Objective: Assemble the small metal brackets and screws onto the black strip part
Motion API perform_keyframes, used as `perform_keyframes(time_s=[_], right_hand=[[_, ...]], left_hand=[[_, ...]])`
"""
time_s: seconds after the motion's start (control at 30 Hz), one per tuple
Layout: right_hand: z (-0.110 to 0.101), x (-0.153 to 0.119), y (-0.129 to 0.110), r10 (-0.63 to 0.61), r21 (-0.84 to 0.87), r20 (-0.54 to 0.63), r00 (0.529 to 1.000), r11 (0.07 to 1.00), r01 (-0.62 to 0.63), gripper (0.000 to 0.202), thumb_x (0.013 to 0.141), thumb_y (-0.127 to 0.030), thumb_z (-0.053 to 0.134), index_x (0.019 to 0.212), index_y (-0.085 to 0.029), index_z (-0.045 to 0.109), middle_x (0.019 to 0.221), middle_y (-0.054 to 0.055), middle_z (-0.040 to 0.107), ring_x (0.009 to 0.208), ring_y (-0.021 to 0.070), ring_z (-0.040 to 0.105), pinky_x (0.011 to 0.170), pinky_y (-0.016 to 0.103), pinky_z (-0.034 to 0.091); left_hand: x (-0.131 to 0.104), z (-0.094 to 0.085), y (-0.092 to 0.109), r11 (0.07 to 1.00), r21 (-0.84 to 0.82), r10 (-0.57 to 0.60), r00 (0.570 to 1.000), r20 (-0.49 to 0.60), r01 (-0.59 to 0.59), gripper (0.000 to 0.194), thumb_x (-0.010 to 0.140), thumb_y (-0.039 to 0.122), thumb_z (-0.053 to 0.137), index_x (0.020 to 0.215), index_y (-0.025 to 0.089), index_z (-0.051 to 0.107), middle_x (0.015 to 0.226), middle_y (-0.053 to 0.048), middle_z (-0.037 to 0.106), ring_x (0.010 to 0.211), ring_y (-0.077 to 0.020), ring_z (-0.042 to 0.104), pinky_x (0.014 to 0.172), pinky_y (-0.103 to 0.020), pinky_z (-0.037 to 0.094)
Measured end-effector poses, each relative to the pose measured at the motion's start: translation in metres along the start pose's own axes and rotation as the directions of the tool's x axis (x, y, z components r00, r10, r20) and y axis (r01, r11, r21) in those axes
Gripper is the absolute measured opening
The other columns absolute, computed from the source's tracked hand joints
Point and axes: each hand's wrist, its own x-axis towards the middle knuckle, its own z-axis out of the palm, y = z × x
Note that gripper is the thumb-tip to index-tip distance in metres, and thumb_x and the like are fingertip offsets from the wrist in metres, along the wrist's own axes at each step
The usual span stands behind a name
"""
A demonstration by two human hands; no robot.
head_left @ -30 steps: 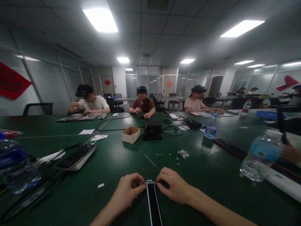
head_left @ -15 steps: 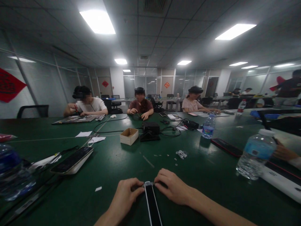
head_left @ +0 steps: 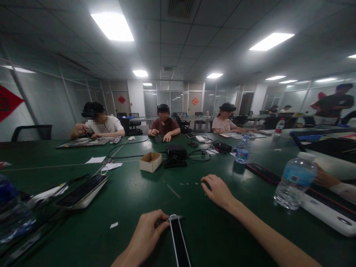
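My left hand (head_left: 150, 228) pinches a small fitting at the near-left corner of a long black bar (head_left: 179, 243) with pale edges. At the bar's far end sits a silvery end piece (head_left: 174, 217), with a short thin pin sticking out on its right side. The bar runs down out of the picture's lower edge. My right hand (head_left: 219, 191) is off the bar, low over the table to its upper right, fingers apart and bent downward. It covers the spot of a pile of small metal parts. One small ring (head_left: 196, 183) shows just left of its fingertips.
A cardboard box (head_left: 150, 165) and a black device (head_left: 175, 155) stand ahead, with cables around. At left lies a phone (head_left: 83, 191) on a white block; at right stand a large water bottle (head_left: 296, 181) and a smaller one (head_left: 242, 152). Several people sit across the green table (head_left: 133, 196).
My right hand has let go of the bar's right side and moved forward and right, over the metal parts. My left hand stays on the bar. The view has shifted slightly.
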Motion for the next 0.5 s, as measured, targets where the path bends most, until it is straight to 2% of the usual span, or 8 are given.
perform_keyframes(time_s=[0.07, 0.1, 0.2, 0.33, 0.5], right_hand=[[0.003, 0.004, 0.033, 0.189, -0.057, -0.023, 0.982, 0.980, -0.190, 0.026, 0.092, -0.028, 0.046, 0.108, -0.016, 0.062, 0.108, 0.011, 0.061, 0.100, 0.0233, 0.055, 0.086, 0.034, 0.041], [0.005, 0.005, 0.048, 0.245, -0.068, -0.031, 0.969, 0.967, -0.247, 0.027, 0.092, -0.029, 0.046, 0.108, -0.014, 0.062, 0.109, 0.013, 0.061, 0.100, 0.0246, 0.055, 0.084, 0.035, 0.042], [0.011, 0.003, 0.078, 0.313, -0.067, -0.008, 0.950, 0.947, -0.313, 0.026, 0.090, -0.027, 0.047, 0.102, -0.013, 0.065, 0.099, 0.013, 0.064, 0.092, 0.0236, 0.059, 0.078, 0.032, 0.043], [0.018, 0.002, 0.089, 0.318, -0.047, 0.029, 0.948, 0.947, -0.317, 0.024, 0.089, -0.028, 0.048, 0.091, -0.015, 0.068, 0.090, 0.009, 0.066, 0.086, 0.0213, 0.061, 0.073, 0.029, 0.042], [0.020, 0.004, 0.085, 0.335, -0.036, -0.033, 0.942, 0.941, -0.336, 0.026, 0.089, -0.026, 0.044, 0.088, -0.014, 0.067, 0.090, 0.011, 0.066, 0.086, 0.0223, 0.060, 0.072, 0.030, 0.042]], left_hand=[[0.000, 0.001, -0.001, 1.000, 0.015, 0.003, 1.000, -0.008, -0.003, 0.022, 0.086, 0.031, 0.054, 0.089, 0.019, 0.072, 0.088, -0.002, 0.072, 0.077, -0.0195, 0.064, 0.070, -0.026, 0.045], [0.000, 0.001, -0.001, 1.000, 0.021, 0.003, 1.000, -0.013, -0.003, 0.021, 0.085, 0.031, 0.054, 0.089, 0.019, 0.071, 0.089, -0.002, 0.072, 0.078, -0.0198, 0.064, 0.071, -0.026, 0.045], [0.000, 0.004, -0.003, 0.999, 0.046, 0.009, 1.000, -0.023, -0.008, 0.019, 0.084, 0.029, 0.055, 0.090, 0.020, 0.071, 0.090, -0.002, 0.072, 0.080, -0.0202, 0.063, 0.072, -0.027, 0.046], [0.001, 0.006, -0.004, 0.998, 0.064, 0.016, 1.000, -0.011, -0.015, 0.020, 0.083, 0.028, 0.055, 0.094, 0.021, 0.070, 0.092, -0.002, 0.071, 0.083, -0.0198, 0.063, 0.074, -0.027, 0.047], [0.001, 0.006, -0.001, 0.997, 0.073, 0.013, 1.000, 0.003, -0.013, 0.019, 0.083, 0.026, 0.057, 0.096, 0.020, 0.069, 0.097, -0.003, 0.070, 0.084, -0.0191, 0.062, 0.074, -0.027, 0.047]])
